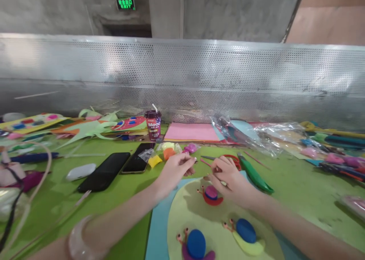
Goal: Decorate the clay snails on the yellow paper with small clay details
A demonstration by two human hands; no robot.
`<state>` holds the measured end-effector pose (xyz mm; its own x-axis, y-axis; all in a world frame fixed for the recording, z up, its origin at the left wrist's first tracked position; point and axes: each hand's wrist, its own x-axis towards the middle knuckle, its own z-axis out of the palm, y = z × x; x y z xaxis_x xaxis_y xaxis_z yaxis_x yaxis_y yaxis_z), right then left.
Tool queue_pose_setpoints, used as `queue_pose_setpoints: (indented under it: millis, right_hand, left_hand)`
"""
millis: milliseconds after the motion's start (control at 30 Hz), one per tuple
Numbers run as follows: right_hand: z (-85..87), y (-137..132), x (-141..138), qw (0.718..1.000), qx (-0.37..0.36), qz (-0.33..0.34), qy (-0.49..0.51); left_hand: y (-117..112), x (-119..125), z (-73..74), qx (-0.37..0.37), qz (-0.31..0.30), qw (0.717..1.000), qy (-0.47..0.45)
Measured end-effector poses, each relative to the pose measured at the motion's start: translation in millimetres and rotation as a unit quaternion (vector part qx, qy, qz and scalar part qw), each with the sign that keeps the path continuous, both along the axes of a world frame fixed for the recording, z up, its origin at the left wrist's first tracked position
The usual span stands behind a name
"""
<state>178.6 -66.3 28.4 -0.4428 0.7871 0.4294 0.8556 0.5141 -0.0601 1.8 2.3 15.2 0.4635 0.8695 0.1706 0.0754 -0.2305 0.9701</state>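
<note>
My left hand [178, 166] is closed in a pinch above the top edge of the picture, with a tiny dark bit at its fingertips that I cannot make out. Facing it, my right hand [228, 176] has curled fingers; what they hold, if anything, is hidden. A thin pink strip [205, 162] shows by the right fingertips; I cannot tell whether they touch it. Beneath the hands, a pale yellow-green round [211, 229] lies on light blue paper [159, 218]. On it are a red clay snail [212, 200], a yellow snail with a blue shell [246, 235] and a purple one [196, 246].
Scissors [235, 160] and a green cutter-like tool [255, 174] lie beyond my right hand. Clay lumps in orange [169, 153] and yellow [154, 161] sit near two phones [105, 172]. A drink cup [153, 125] stands behind, by pink paper [191, 132] and a perforated metal barrier [182, 77].
</note>
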Motion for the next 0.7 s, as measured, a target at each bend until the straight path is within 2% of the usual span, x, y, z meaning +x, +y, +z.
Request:
queue_pose_setpoints:
  millis: [233, 400, 533, 700]
  right_hand:
    - [-1.8, -0.7, 2.5, 0.999, -0.027, 0.040, -0.004]
    - [-6.0, 0.6, 5.3, 0.998, -0.028, 0.041, 0.028]
    - [-10.7, 4.5, 8.1, 0.997, -0.021, 0.049, 0.056]
    - [-15.8, 10.4, 8.5, 0.990, 0.023, 0.042, 0.131]
  left_hand:
    - [-0.4, -0.5, 5.0, 0.060, -0.004, 0.997, 0.043]
    - [2.6, 0.2, 1.0, 0.114, -0.024, 0.990, 0.081]
    - [6.8, 2.0, -3.8, 0.128, -0.034, 0.987, 0.090]
    - [7.6, 3.1, -4.6, 0.116, -0.055, 0.988, 0.088]
